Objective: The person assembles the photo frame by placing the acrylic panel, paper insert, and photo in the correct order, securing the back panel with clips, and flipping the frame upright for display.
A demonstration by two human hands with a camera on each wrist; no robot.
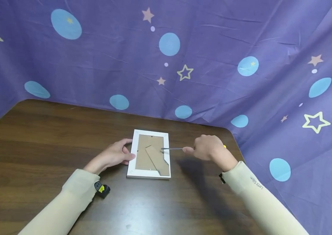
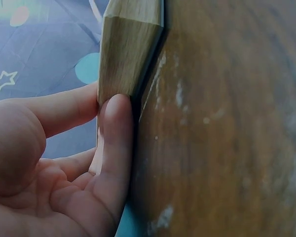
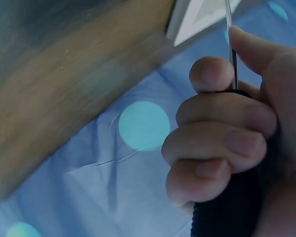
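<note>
A white picture frame [image 1: 148, 174] lies face down on the table, its brown backing board [image 1: 145, 156] and slanted stand flap [image 1: 158, 161] showing. My left hand [image 1: 115, 153] holds the frame by its left edge, the thumb reaching onto the rim. In the left wrist view, fingers [image 2: 116, 128] press against the frame's wood-toned side [image 2: 128, 54]. My right hand [image 1: 208, 147] grips a screwdriver by its black handle [image 3: 227, 212], fingers wrapped round it. The thin metal shaft [image 1: 174, 148] points left, and its tip overlaps the backing's right edge near the flap.
The brown wooden table [image 1: 51, 137] extends around the frame. A purple curtain [image 1: 207, 81] with stars and blue dots hangs behind the table and along its right side. Black straps [image 1: 102, 189] sit at both wrists.
</note>
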